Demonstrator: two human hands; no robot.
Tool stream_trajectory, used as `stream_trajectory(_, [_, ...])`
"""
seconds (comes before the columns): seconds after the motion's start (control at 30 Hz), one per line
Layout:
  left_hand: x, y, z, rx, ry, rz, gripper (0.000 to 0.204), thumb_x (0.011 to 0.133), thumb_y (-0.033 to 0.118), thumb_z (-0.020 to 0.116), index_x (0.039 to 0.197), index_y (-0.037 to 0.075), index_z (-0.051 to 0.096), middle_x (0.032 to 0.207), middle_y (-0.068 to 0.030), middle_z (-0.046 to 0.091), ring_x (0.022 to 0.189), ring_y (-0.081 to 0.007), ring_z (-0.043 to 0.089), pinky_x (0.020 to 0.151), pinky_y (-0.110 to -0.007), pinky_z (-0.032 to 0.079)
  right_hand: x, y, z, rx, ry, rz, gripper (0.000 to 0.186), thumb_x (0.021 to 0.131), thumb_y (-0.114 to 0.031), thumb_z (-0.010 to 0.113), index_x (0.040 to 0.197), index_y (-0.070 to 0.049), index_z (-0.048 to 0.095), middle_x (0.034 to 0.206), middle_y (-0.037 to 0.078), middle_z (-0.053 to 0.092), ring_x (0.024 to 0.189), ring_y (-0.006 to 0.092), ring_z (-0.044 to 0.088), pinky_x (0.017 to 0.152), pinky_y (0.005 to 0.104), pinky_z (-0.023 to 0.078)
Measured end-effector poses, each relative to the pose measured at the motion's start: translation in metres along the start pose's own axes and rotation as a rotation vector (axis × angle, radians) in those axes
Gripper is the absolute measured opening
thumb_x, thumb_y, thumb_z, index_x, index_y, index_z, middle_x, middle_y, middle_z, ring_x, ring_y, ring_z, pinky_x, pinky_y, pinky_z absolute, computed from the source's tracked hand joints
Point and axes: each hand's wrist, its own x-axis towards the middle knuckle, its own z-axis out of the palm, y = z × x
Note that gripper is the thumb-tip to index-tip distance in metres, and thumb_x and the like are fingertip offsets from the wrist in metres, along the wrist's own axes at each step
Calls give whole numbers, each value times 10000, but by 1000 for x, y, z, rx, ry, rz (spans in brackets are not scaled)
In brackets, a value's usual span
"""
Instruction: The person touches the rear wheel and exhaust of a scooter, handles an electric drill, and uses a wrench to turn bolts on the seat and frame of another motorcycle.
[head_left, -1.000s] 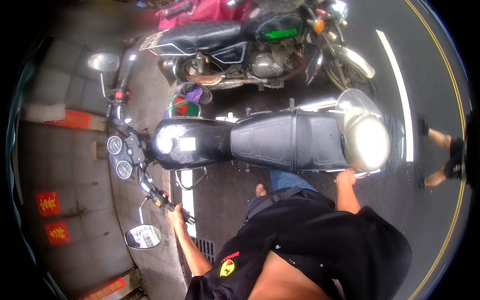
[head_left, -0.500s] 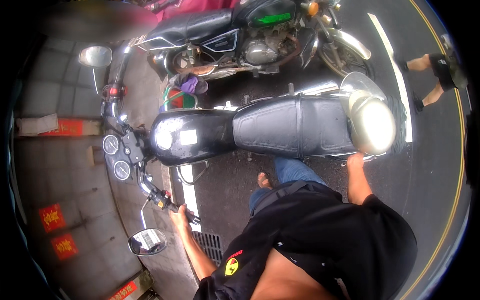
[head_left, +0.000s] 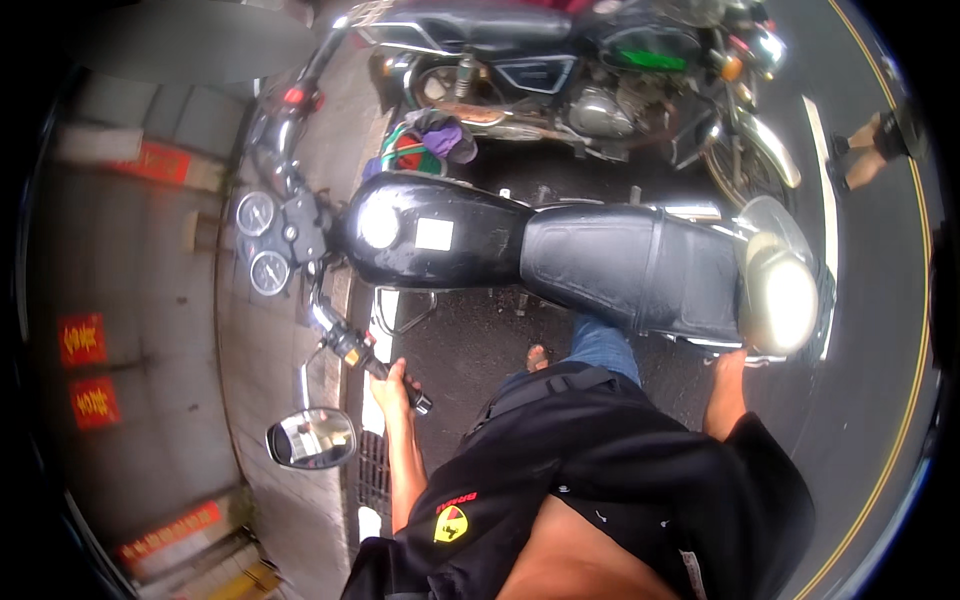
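Observation:
A black motorcycle (head_left: 440,265) stands crosswise in front of me, its handlebars to the left. My left hand (head_left: 396,388) is closed around the near handlebar grip (head_left: 422,403). Beside it hangs a round mirror (head_left: 312,438) on its stem. At the tail, my right hand (head_left: 729,368) is closed on the chrome grab rail (head_left: 765,357); the fingertips are hidden. Just above that hand, a pale gold helmet (head_left: 785,308) with a clear visor (head_left: 780,222) rests behind the long black seat (head_left: 630,262).
Another motorcycle (head_left: 600,110) is parked beyond, close alongside. Purple and grey cloth (head_left: 445,138) hangs near the far side of the tank. A raised pavement (head_left: 300,520) with a drain grate (head_left: 374,470) lies left. To the right runs the road, where a person's legs (head_left: 862,160) show.
The view has swung, so both motorcycles appear turned clockwise and shifted right. My hands keep their places on the grip and rail. The legs on the road have changed stride.

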Motion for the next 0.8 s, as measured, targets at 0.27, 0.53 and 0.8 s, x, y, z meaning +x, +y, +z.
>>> stream_trajectory(0.27, [6, 1, -6, -104, -19, 52, 242, 735, 65, 649, 894, 38, 468, 608, -23, 490, 448, -110, 474, 372, -249, 408, 6, -4, 0, -164, 53, 82, 467, 869, -393, 306, 1181, -99, 492, 1264, 39, 472, 1145, 173, 425, 987, 348, 303])
stream_trajectory(0.53, [1, 5, -7, -130, -54, -43, 181, 727, 41, 635, 831, 48, 488, 612, -24, 501, 458, -112, 483, 396, -250, 430, 44, -7, -41, -245, 107, 129, 408, 877, -410, 294, 1069, -140, 533, 1066, -11, 534, 941, 142, 458, 824, 310, 359])
stream_trajectory(0.8, [33, -19, -39, -273, -581, -73, 360, 754, 282, 657, 928, -15, 553, 986, -194, 605, 953, -325, 588, 781, -405, 492, -15, 9, 1, 19, 61, -114, 506, 839, -464, 497, 1120, -44, 490, 1043, 58, 545, 844, 193, 536, 656, 352, 459])
